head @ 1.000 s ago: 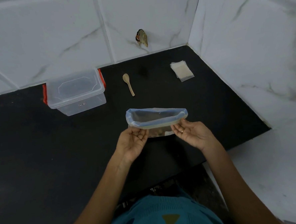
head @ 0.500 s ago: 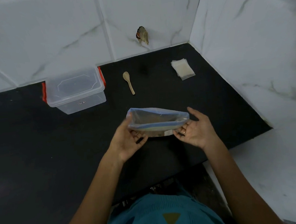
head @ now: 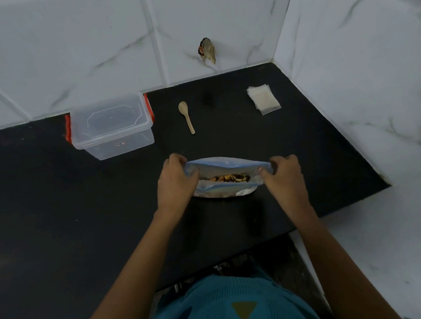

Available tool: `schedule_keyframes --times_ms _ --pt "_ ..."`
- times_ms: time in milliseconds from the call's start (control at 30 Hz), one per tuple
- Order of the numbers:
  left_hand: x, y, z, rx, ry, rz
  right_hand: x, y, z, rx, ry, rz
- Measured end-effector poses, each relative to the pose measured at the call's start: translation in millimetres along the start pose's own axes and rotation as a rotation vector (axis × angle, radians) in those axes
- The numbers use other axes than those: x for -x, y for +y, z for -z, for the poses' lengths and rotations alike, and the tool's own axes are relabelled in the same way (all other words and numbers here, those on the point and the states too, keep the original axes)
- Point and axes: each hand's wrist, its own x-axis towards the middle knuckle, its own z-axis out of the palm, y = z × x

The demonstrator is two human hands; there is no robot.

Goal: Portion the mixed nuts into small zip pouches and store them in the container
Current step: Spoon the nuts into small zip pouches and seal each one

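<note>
A large clear zip bag with a blue seal strip point(head: 225, 164) stands on the black counter point(head: 60, 217), its mouth spread open. Mixed nuts point(head: 231, 178) show inside. My left hand point(head: 175, 181) grips the bag's left end and my right hand point(head: 283, 176) pinches its right end. A clear plastic container point(head: 111, 127) with red clips and its lid on sits at the back left. A small wooden spoon point(head: 186, 117) lies behind the bag. A stack of small zip pouches point(head: 263, 99) lies at the back right.
White marble-look tiled walls close the counter at the back and right. Something small and brownish point(head: 207, 50) hangs on the back wall. The counter's front edge runs near my body, with a white floor to the right.
The bag has come down onto the counter and nearer to me. Both hands moved from under it to its two ends, and the mouth now gapes wide enough to show the nuts.
</note>
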Motion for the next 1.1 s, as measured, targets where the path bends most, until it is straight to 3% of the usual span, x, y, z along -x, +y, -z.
schedule_keyframes --times_ms 233,400,633,833,1100 --pt "0 2 0 -0.128 0.062 -0.11 -3 -1 1 0.087 0.08 0.194" --pt "-11 1 16 -0.119 0.051 -0.1 -23 -3 26 -0.124 -0.064 0.091" --pt "-21 10 21 -0.196 -0.149 -0.115 -38 -1 37 -0.105 -0.203 0.145" --pt "-16 9 21 -0.386 -0.22 -0.184 -35 10 31 0.012 -0.182 0.218" --pt "-19 12 22 -0.202 -0.106 -0.177 -38 6 36 -0.106 -0.08 0.199"
